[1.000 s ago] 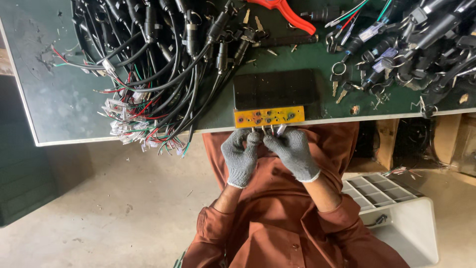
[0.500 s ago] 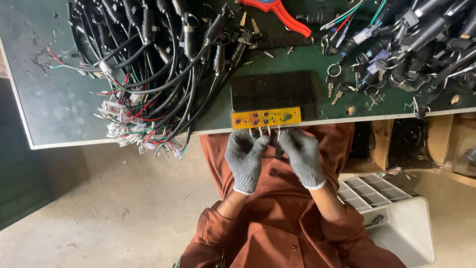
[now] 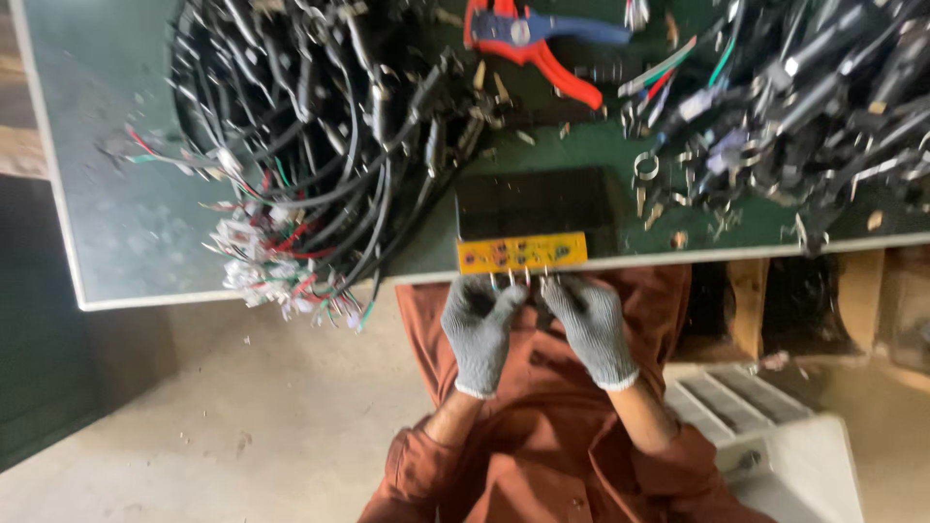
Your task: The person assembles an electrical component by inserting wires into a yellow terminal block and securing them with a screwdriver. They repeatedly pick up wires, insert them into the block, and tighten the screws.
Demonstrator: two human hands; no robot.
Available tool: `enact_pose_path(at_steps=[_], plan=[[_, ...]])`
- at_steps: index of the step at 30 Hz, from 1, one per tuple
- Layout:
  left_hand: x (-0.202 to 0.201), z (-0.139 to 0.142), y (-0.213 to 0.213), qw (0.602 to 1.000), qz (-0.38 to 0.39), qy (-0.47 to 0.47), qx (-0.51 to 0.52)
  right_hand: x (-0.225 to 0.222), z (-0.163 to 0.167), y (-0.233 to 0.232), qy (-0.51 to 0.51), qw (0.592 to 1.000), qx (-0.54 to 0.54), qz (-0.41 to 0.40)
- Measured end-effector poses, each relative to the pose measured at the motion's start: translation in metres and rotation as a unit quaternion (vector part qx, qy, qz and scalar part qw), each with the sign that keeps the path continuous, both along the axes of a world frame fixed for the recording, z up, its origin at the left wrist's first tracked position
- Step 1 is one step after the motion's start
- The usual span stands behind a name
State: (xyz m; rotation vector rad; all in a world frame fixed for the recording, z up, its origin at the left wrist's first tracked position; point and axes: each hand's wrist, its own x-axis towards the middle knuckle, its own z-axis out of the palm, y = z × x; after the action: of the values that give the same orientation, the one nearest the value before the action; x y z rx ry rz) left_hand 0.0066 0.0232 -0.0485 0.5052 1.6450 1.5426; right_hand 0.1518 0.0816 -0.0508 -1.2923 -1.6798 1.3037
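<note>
Left hand (image 3: 480, 329) and right hand (image 3: 591, 324), gloved, are pinching thin pins (image 3: 523, 279) at the yellow panel (image 3: 523, 253). Both are sitting nearer the panel than a second ago; grips are staying closed.

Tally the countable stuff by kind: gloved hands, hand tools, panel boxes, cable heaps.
Grey knit-gloved hands: 2, left hand and right hand
Red-and-blue wire-stripping pliers: 1
Black box with yellow-orange front panel: 1
Heaps of black cable: 2, left heap, right heap
Total: 6
</note>
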Motion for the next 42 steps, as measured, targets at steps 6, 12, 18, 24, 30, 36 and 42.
enact_pose_path(at_steps=[6,12,18,24,30,36,42], plan=[[-0.003,0.01,0.008,1.0,0.013,0.01,-0.021,-0.006,0.009,0.011,-0.002,0.988,-0.135,-0.074],[-0.005,0.02,0.013,0.999,0.014,-0.03,0.032,-0.009,0.016,0.013,0.047,0.996,-0.073,-0.032],[-0.002,0.007,0.006,1.0,0.011,0.005,0.006,-0.014,-0.001,0.005,0.064,0.984,-0.118,-0.114],[-0.003,0.005,0.006,1.0,0.0,0.028,-0.012,-0.005,0.006,0.004,0.058,0.997,-0.04,-0.031],[-0.004,0.013,0.01,1.0,0.006,-0.006,-0.011,-0.02,0.01,0.003,0.127,0.966,-0.171,-0.147],[-0.001,0.03,0.011,0.999,-0.009,0.023,0.024,-0.01,0.01,0.002,0.073,0.987,-0.117,-0.08],[0.034,0.024,0.021,0.995,0.074,0.065,0.027,-0.03,0.015,0.013,-0.175,0.968,0.119,0.133]])
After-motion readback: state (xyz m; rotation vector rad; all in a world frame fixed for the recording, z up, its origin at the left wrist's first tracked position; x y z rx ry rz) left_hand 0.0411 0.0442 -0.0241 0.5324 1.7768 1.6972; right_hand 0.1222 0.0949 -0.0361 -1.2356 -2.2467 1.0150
